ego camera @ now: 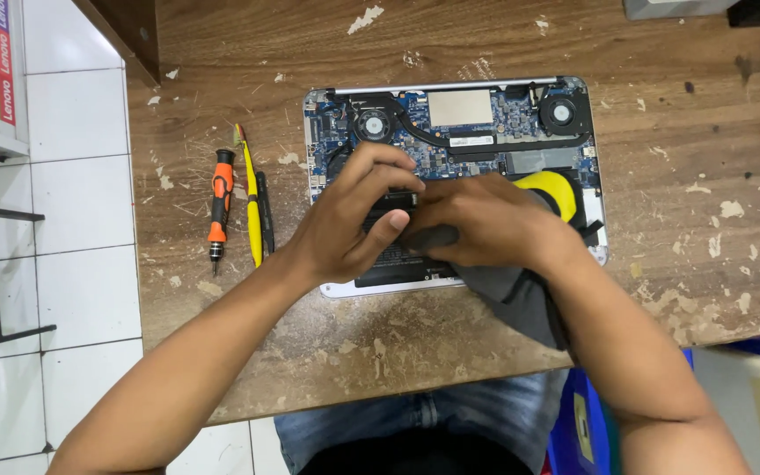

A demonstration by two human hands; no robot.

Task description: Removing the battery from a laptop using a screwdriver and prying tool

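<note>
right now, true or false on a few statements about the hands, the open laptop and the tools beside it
1. The laptop lies with its bottom cover off, two fans showing. True.
2. The right hand holds a grey cloth over the laptop. True.
3. The orange screwdriver is in the left hand. False: it lies on the wooden table, left of the laptop.
4. The yellow tool lies right of the laptop. False: it lies to its left, beside the screwdriver.
5. Both hands are over the laptop. True.

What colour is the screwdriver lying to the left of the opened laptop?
The screwdriver is orange and black, seen clearly in the head view.
</note>
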